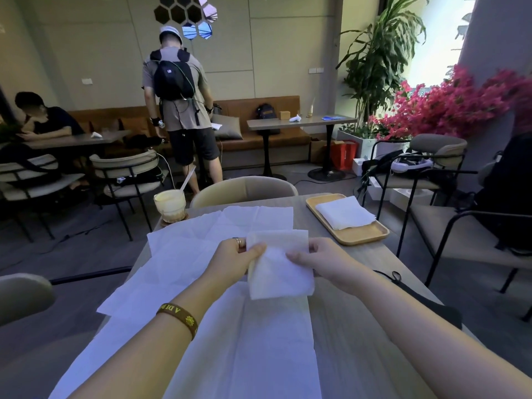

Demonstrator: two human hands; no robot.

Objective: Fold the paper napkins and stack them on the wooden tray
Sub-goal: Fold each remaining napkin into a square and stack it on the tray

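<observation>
I see a wood-grain table (345, 326). The wooden tray (362, 239) sits on its far right corner. Left of the tray, unfolded paper napkins (201, 254) lie spread and overlapping across the top. Farther left of the tray, a glass (169, 204) stands on a coaster (164, 222). Nearer me than the tray, a black cord (391, 276) lies by the edge.

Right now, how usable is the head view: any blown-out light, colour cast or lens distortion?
Head view: window at upper right blown out; unfolded napkins look bluish; wide-angle lens bends the edges; the held napkin and wooden tray are sharp.
</observation>
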